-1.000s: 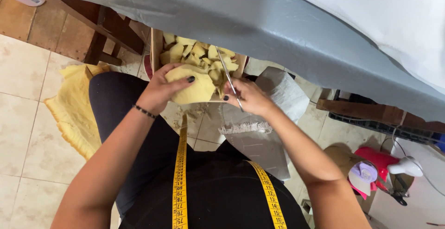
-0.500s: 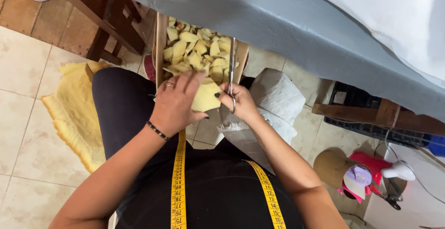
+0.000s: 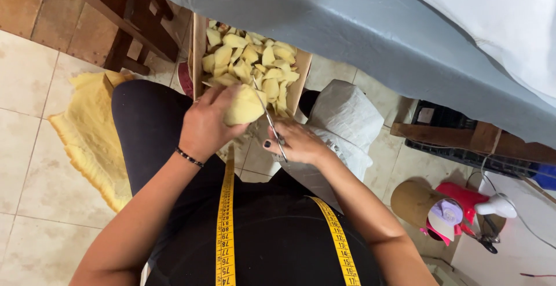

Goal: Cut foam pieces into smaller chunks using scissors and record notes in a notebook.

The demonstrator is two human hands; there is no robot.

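My left hand (image 3: 204,125) is curled around a pale yellow foam piece (image 3: 244,106), fingers wrapped over its top and near side so only its right end shows. My right hand (image 3: 296,143) is closed around the handles of a pair of scissors (image 3: 267,118); the blades run up and to the left, their tips right against the edge of the foam — whether they bite into it I cannot tell. The two hands sit close together above my lap, with only the blades between them.

Just beyond my knuckles stands a cardboard box (image 3: 198,54), heaped with cut foam scraps (image 3: 249,60). Its near rim sits just beyond the foam I hold, so there is little room forward. Above it all hangs the edge of a grey cloth (image 3: 347,19) draped over a table, closing off the far side.

To my right a white sack (image 3: 344,121) presses near my right wrist. To my left the space is freer — a yellow foam sheet (image 3: 87,135) lies flat on the tile floor (image 3: 23,89) beside my leg. A yellow tape measure (image 3: 226,228) hangs down my chest, well behind both hands.
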